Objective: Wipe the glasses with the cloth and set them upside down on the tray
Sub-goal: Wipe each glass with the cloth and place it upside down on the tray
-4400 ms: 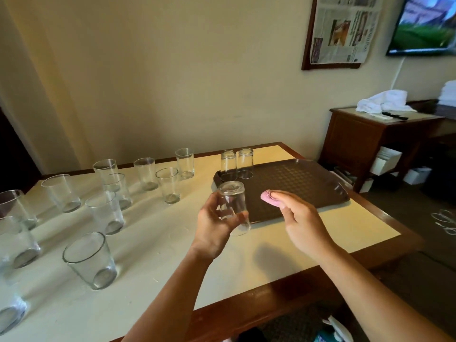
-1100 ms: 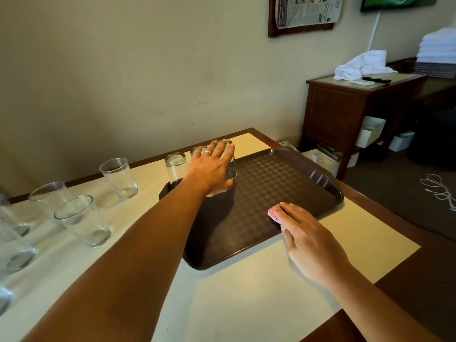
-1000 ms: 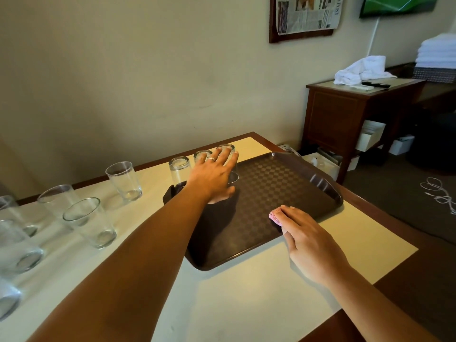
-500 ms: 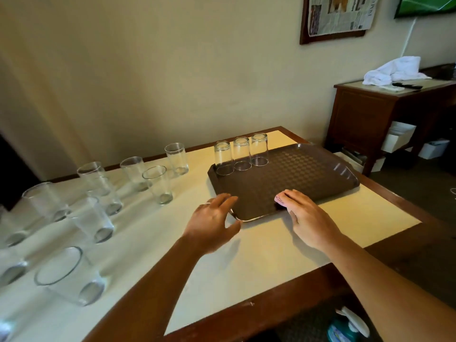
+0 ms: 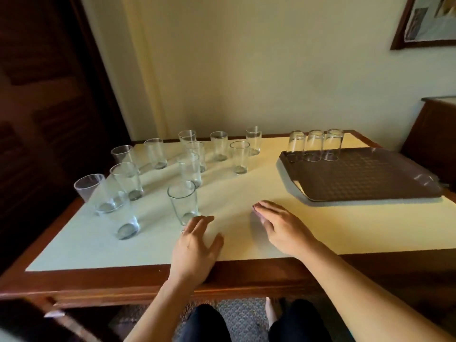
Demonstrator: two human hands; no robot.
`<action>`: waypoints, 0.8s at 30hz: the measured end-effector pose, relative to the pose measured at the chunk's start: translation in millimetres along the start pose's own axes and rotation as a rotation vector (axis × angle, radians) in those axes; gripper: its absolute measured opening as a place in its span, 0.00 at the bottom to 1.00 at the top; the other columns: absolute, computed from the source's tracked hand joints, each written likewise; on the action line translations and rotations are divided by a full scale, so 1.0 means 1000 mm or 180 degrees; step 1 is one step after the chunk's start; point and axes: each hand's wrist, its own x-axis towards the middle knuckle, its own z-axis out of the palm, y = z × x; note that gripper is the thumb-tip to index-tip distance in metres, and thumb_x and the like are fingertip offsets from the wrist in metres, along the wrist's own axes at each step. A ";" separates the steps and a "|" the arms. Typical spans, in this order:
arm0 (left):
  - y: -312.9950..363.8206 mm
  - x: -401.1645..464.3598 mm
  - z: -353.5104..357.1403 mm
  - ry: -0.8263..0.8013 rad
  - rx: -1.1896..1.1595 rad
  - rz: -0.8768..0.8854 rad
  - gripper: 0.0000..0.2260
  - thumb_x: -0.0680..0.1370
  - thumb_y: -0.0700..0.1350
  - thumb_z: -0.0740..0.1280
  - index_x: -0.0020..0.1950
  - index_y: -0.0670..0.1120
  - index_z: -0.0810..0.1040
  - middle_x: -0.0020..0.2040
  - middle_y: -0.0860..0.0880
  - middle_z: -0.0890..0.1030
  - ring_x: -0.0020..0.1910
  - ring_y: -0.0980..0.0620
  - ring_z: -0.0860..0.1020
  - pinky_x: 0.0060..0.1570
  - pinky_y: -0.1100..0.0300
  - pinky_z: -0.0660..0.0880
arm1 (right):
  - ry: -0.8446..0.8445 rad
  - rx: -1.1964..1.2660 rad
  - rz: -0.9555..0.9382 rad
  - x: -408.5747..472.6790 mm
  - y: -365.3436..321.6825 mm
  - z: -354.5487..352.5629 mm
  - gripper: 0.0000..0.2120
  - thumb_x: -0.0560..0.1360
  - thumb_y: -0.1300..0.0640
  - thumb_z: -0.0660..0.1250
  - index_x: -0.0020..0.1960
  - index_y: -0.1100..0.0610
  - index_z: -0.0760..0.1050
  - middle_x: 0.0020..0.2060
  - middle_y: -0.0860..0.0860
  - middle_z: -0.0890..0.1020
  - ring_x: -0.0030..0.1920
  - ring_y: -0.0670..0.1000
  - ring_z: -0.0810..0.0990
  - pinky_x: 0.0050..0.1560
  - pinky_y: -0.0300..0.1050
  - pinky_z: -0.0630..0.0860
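A furnished room: wooden table (image 5: 138,280), framed picture (image 5: 424,21), carpet (image 5: 244,322).

A dark brown tray (image 5: 370,178) with a fine checkered texture sits at the right of the frame, on a pale cream table (image 5: 246,193) top edged in reddish-brown wood. Clear, colourless glasses (image 5: 183,202) stand across the left half, and three more clear ones (image 5: 313,145) on the tray. The wall (image 5: 246,58) behind is cream. A dark brown frame (image 5: 399,23) shows at upper right, and a grey scalloped-pattern carpet (image 5: 244,319) along the bottom.
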 end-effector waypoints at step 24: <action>-0.024 0.060 -0.020 0.0753 -0.1682 -0.0671 0.38 0.68 0.66 0.77 0.72 0.49 0.73 0.59 0.49 0.80 0.58 0.48 0.81 0.53 0.51 0.81 | -0.0334 -0.0122 0.0400 0.002 -0.003 0.005 0.24 0.86 0.57 0.55 0.80 0.44 0.60 0.77 0.34 0.54 0.80 0.41 0.55 0.75 0.33 0.51</action>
